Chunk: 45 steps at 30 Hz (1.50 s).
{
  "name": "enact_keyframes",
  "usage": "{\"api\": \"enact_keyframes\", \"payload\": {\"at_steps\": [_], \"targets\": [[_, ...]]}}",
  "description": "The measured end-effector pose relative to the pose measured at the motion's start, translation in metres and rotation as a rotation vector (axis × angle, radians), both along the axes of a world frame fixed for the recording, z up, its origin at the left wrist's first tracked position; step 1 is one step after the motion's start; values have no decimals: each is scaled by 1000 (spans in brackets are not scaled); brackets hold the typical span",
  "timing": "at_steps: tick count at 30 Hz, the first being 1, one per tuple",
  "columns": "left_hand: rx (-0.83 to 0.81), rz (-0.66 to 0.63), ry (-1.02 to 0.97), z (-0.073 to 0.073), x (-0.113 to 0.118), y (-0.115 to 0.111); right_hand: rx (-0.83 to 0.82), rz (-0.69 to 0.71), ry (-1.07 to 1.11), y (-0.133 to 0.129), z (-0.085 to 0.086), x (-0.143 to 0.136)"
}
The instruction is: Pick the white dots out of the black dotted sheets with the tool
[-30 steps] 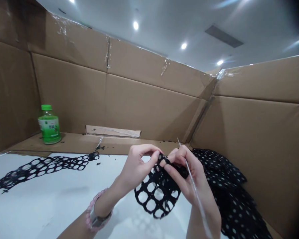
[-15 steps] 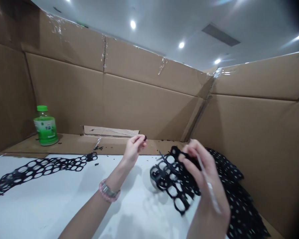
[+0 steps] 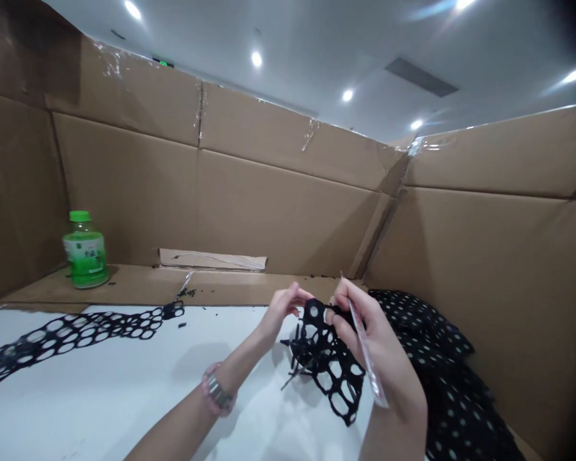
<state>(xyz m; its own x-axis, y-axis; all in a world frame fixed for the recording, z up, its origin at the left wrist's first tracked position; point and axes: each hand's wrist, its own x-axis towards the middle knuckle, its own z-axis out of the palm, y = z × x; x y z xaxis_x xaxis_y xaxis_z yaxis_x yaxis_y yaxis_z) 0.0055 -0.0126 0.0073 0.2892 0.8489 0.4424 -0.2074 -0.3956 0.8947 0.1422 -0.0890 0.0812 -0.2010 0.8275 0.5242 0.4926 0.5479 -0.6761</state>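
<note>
My right hand (image 3: pixel 360 320) is closed round the upper edge of a black perforated sheet (image 3: pixel 338 368), which hangs in a limp net of round holes above the white tabletop. The same hand also grips a slim, pale, shiny tool (image 3: pixel 367 358); its thin tip pokes out above the knuckles, and its kind is unclear. From the left, my left hand (image 3: pixel 285 310) has its fingers bent at the sheet's top left corner, and the fingertips seem to pinch that edge. Loose black strips (image 3: pixel 300 365) dangle at the sheet's left side.
A long black net of holes (image 3: pixel 86 326) lies on the white tabletop (image 3: pixel 139 397) at left. Behind it stands a green bottle (image 3: pixel 85 256). Dotted black sheets (image 3: pixel 456 384) are piled at right. Cardboard walls (image 3: pixel 288 205) enclose the back and sides; small black scraps (image 3: pixel 187 292) lie near the rear.
My left hand has moved right to the sheet's corner; the dark bit earlier at its fingertips no longer shows there. My right hand has shifted slightly left with the sheet and tool.
</note>
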Motion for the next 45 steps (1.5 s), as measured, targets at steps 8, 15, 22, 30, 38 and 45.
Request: {"api": "enact_keyframes", "payload": {"at_steps": [8,15,22,30,38,45], "targets": [[31,105,-75,42,-43,-31,24,13,-47,8,-5,-8],[108,110,-34,47,-46,-42,1,105,78,8,-8,-22],[-53,-96,-51,56,-51,-49,-57,200,265,-2,-3,-26],[-200,-238,-126,53,-46,-46,-241,377,448,-4,-8,-26],[270,160,-82,54,-44,-60,-83,252,393,-5,-4,-26],[-25,-142,-131,51,-52,-54,-81,224,236,-11,-1,-20]]}}
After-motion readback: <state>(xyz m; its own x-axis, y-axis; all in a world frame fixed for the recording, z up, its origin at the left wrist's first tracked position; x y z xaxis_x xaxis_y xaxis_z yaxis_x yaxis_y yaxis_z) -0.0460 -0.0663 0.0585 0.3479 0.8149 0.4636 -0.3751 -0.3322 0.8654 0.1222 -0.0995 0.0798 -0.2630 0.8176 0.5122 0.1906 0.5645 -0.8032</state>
